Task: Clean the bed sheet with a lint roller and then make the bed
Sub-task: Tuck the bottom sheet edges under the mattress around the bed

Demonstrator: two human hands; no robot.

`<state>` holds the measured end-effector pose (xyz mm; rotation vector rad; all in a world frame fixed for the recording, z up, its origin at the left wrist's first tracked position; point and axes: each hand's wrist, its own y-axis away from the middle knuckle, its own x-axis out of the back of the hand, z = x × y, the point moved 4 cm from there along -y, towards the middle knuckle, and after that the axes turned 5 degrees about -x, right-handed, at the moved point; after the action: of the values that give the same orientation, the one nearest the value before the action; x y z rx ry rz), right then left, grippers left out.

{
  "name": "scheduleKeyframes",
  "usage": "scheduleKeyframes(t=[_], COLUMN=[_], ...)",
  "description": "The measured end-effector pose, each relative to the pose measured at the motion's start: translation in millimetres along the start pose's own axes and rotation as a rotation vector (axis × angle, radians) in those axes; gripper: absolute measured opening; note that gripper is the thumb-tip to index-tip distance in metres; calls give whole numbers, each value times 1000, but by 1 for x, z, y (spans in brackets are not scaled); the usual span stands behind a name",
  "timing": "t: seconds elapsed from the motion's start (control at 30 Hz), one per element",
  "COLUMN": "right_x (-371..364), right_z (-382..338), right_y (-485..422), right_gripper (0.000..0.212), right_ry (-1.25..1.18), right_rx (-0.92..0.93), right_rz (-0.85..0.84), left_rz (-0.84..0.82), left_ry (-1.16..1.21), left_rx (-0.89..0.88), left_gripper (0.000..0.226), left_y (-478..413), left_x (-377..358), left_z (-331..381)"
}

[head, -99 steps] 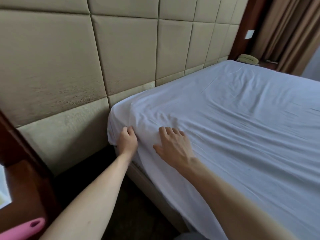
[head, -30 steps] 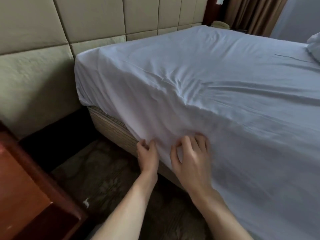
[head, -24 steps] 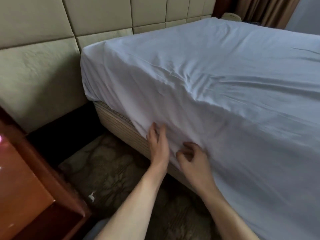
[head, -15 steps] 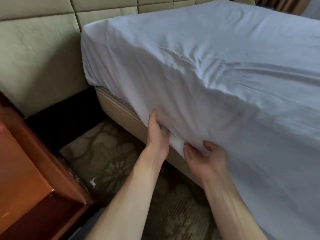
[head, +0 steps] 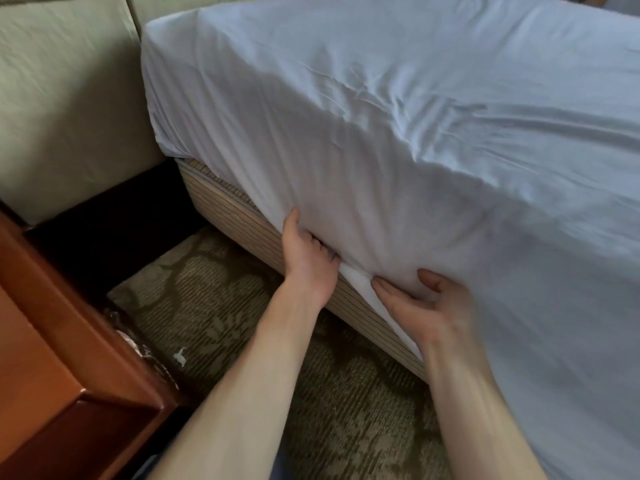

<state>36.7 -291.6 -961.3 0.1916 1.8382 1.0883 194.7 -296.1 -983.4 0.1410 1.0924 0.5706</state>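
A white bed sheet (head: 398, 126) covers the mattress and hangs down its near side. My left hand (head: 306, 261) is at the sheet's lower edge, its fingers pushed in under the mattress, between the sheet and the striped bed base (head: 242, 216). My right hand (head: 422, 303) is palm up beside it, thumb on the outside of the sheet and fingers curled under the hanging edge, gripping a fold of cloth. No lint roller is in view.
A padded beige headboard wall (head: 69, 98) stands at the left. A reddish wooden nightstand (head: 52, 375) sits at the lower left, close to my left arm. Patterned carpet (head: 214, 306) lies between the nightstand and the bed.
Both hands dropped from the mattress corner to the sheet's lower edge. My left fingers went under the mattress and my right hand turned palm up and took hold of the sheet.
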Motion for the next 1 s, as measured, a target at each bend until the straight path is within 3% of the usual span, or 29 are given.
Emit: scheduleKeyframes(t=[0.17, 0.27, 0.37, 0.5, 0.57, 0.67, 0.77, 0.93, 1.0], right_x=[9, 10, 18, 23, 25, 25, 26, 32, 35], right_z=[-7, -6, -6, 5, -2, -3, -14, -20, -20], right_y=[-9, -6, 2, 22, 15, 11, -1, -7, -8], right_gripper=[66, 48, 35, 25, 23, 26, 30, 70, 61], right_ry=[61, 146, 45, 368, 225, -16, -70, 130, 168], right_rx=[-28, 9, 89, 172, 251, 109, 96, 18, -34], right_rz=[-14, 12, 2, -7, -2, -4, 4, 92, 56], left_rz=[5, 27, 47, 104, 100, 89, 82, 48, 57], left_ry=[175, 177, 122, 55, 52, 47, 78, 103, 65], left_rx=[23, 32, 49, 61, 51, 25, -7, -36, -26], left_gripper=[86, 84, 83, 82, 82, 75, 63, 58, 59], left_y=[-3, 2, 5, 9, 8, 4, -1, -6, -5], left_x=[15, 18, 10, 4, 3, 4, 5, 8, 7], left_z=[-2, 1, 6, 6, 2, -2, -6, -10, -9])
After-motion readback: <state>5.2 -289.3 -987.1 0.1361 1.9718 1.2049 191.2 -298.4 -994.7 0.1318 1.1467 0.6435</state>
